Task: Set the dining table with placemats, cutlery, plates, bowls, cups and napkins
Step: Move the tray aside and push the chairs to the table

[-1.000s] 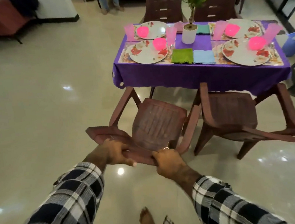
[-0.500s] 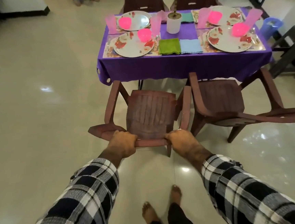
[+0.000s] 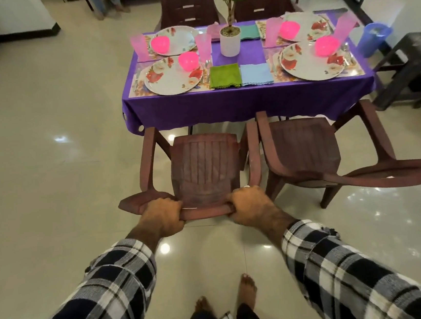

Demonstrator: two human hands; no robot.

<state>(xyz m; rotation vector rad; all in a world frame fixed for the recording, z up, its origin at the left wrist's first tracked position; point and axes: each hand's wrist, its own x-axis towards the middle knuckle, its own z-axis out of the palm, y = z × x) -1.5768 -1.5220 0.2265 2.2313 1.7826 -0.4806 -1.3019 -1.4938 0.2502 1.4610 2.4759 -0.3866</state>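
Head view: both hands hold the top rail of a brown plastic armchair (image 3: pixel 204 170). Left hand (image 3: pixel 162 218) and right hand (image 3: pixel 250 206) each have their grip curled tight round the rail, fingers wrapped over, a ring on the right. Chair stands at the near edge of the table (image 3: pixel 225 104), beside a second brown armchair (image 3: pixel 305 151). No writing or brand legible anywhere.

Table wears a purple cloth and carries four floral plates, nearest ones at left (image 3: pixel 171 77) and right (image 3: pixel 313 61), each on a patterned placemat (image 3: pixel 132 88) with a glowing pink bowl (image 3: pixel 188 60). Pink tumblers (image 3: pixel 203 46) stand by the plates. Green napkin (image 3: pixel 224 76) and blue napkin (image 3: pixel 256 74) lie side by side, touching, at the near centre. White-potted plant (image 3: pixel 230 41) sits mid-table. Cutlery beside plates is too small to make out.
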